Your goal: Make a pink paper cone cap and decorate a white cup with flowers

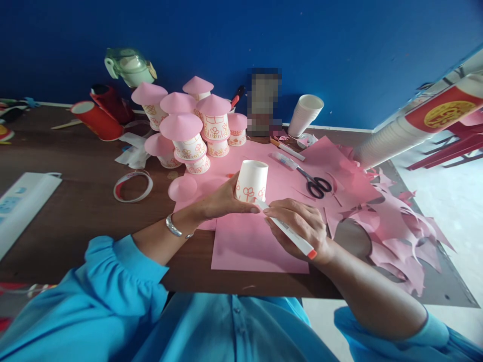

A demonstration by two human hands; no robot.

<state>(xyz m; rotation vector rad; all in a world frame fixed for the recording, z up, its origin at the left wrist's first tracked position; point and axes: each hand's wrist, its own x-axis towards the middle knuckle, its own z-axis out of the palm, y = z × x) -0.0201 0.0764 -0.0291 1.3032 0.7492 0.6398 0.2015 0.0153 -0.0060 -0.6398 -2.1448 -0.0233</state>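
Note:
A white paper cup [253, 177] with red flower outlines round its lower part is in my left hand [226, 198], whose fingers go behind it while the thumb lies along its bottom end. My right hand [298, 223] is closed round a white marker [290, 235] with a red-orange end. The marker's other end points at the lower edge of the cup; whether the tip touches it I cannot tell. Under both hands lies a pink paper sheet [256, 246]. Behind the cup, to the left, several decorated cups with pink paper cone roofs [181, 126] stand together, some stacked.
Black-handled scissors [319, 187] and another marker [290, 150] lie on pink paper. Pink scraps [400, 236] cover the right side. A tape roll [133, 187] and red cups [96, 119] are at left. A white cup stack [305, 114] stands near the blue wall.

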